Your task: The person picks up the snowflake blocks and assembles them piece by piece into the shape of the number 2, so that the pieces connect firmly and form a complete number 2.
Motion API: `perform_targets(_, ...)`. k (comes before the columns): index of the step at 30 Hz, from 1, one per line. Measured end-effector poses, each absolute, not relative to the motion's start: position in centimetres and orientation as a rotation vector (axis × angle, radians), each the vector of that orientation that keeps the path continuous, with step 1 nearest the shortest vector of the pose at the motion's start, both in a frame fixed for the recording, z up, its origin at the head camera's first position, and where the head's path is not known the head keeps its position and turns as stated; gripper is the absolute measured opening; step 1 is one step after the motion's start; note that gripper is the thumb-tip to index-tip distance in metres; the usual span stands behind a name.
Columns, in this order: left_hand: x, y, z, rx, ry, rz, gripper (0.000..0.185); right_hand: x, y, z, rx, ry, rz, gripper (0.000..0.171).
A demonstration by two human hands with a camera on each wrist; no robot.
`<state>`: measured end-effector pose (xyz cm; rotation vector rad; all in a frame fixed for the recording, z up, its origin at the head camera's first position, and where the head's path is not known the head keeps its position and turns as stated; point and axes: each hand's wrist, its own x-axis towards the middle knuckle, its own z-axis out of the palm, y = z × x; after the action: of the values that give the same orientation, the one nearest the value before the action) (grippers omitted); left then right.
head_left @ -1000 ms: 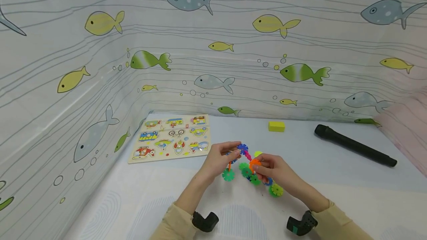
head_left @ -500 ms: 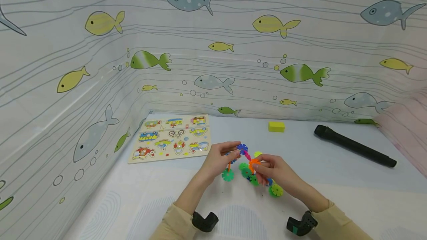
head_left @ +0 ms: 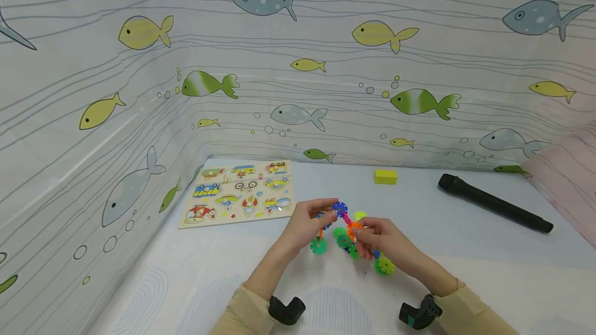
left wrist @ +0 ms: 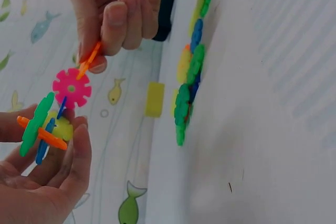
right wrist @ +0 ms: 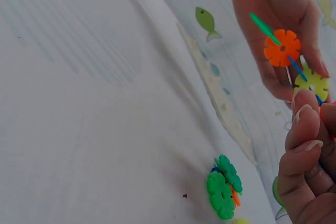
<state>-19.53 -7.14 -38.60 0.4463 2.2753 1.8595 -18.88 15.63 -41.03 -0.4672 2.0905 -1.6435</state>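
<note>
Above the surface (head_left: 261, 273), the left hand (head_left: 304, 226) cradles a small cluster of snowflake discs (left wrist: 44, 124) while the right hand (head_left: 384, 242) pinches an orange disc (left wrist: 89, 59) apparently slotted into the cluster's pink disc (left wrist: 71, 87), so joining seems underway, calling for a firm, aligned push.

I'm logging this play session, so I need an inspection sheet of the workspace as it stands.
Surface: white tabletop with faint pattern; small dark speck in the right wrist view.
Job's things: linked snowflake discs held between both hands; more discs lying on the table.
Clutter: wooden vehicle puzzle, yellow block, black cylinder.
Hands: left hand grips the cluster; right hand pinches an orange disc.
Cables: nothing seen.
Surroundings: fish-print curtain around the table.
</note>
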Motion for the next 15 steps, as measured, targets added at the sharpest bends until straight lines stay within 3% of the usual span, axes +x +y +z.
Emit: perform_targets(15, -19.52, -7.17, -38.59, 0.419, 2.278, 1.857, 0.037, -18.95, 15.65, -41.31, -0.434, 2.088, -1.685, 0.039)
